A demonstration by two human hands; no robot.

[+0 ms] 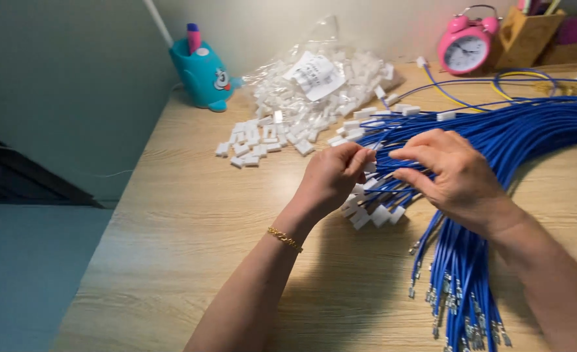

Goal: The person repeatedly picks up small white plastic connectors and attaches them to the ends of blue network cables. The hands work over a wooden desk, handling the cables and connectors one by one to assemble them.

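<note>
I am pinching a small white connector housing (368, 167) in my left hand (332, 179) at mid-counter while my right hand (454, 177), fingers closed on a blue wire (392, 186), is feeding the terminal in squarely.

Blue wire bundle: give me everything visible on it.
The blue wire bundle is a thick sheaf of thin blue insulated leads fanned over the wooden desk, arcing from the right edge toward the middle. One branch runs down to the lower right, ending in bare metal crimp terminals. Another ends at centre in small white plastic connector housings. The left hand and right hand pinch leads there. A few yellow strands lie behind.
</note>
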